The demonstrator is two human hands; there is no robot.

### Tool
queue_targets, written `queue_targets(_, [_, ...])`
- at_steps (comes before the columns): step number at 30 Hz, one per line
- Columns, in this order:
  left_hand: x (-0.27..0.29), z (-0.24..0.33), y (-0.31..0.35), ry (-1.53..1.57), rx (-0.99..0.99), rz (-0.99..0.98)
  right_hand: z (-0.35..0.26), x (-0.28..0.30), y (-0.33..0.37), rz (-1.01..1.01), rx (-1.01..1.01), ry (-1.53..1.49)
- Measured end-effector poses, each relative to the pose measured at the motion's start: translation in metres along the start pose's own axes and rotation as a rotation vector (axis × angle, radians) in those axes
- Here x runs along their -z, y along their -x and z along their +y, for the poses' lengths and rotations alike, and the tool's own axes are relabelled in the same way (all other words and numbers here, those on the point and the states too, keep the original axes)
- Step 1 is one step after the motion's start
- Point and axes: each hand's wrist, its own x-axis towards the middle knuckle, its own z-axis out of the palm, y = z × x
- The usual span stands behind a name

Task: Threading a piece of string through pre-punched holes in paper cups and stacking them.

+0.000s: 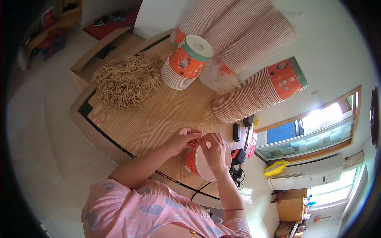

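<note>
At 1 orange tub (pixel 191 163), left hand (pixel 183 139) and right hand (pixel 214 150) nearly meet.

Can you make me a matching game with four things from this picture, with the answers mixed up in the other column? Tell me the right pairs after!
Things:
1. Tangled cord
2. Wrapped stacks of tubs
3. Shirt
4. Tub nearest the person

Places, colours and states:
A. Pink with grey-blue spots
B. Partly hidden behind the right hand
C. Tan, heaped on the wooden table
D. Inside clear plastic

Right pairs:
1-C
2-D
3-A
4-B
</note>
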Motion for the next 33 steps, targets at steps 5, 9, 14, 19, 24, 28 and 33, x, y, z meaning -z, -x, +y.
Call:
queue_targets(5, [-0.001,-0.001,0.001,-0.103,-0.036,0.033,-0.003,0.000,0.002,0.026,0.017,0.001])
queue_targets(9, [0.002,0.001,-0.001,-0.110,-0.053,0.030,-0.012,0.012,-0.002,0.027,0.005,-0.009])
queue_targets(14, [-0.004,0.003,0.002,-0.131,-0.066,0.076,-0.029,0.031,0.007,-0.069,-0.079,-0.144])
queue_targets(19, [-0.001,-0.001,0.000,-0.146,-0.072,0.083,-0.012,0.031,0.014,-0.146,-0.261,-0.409])
queue_targets(24, [-0.001,-0.001,0.000,-0.205,-0.054,0.128,0.004,0.021,0.008,-0.058,-0.245,-0.134])
queue_targets(28, [0.001,-0.002,0.000,-0.203,-0.060,0.123,-0.003,0.013,0.002,-0.060,-0.213,-0.082])
queue_targets(33, [-0.003,0.001,0.000,-0.225,-0.050,0.111,-0.003,0.012,-0.002,-0.060,-0.114,-0.046])
